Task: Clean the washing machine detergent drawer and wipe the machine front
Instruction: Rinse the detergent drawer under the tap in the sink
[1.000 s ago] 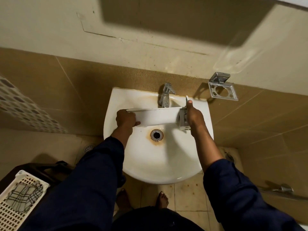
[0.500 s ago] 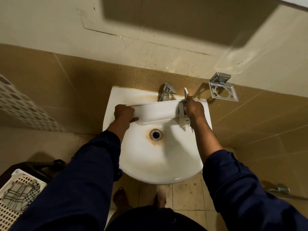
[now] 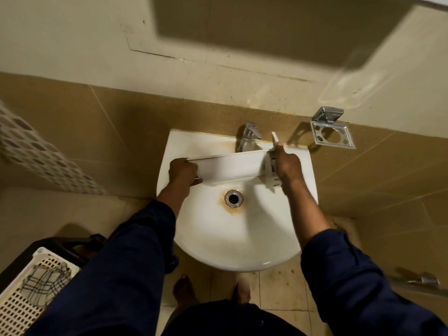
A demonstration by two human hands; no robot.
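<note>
We grip the detergent drawer endwise, left hand and right hand curled; best tilt it beneath the tap (twelve o'clock).

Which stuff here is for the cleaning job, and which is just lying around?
For the job: long white plastic detergent drawer, gripped by the left hand and right hand; white ceramic sink; chrome tap.
Just lying about: chrome wall holder; white perforated plastic basket.
</note>
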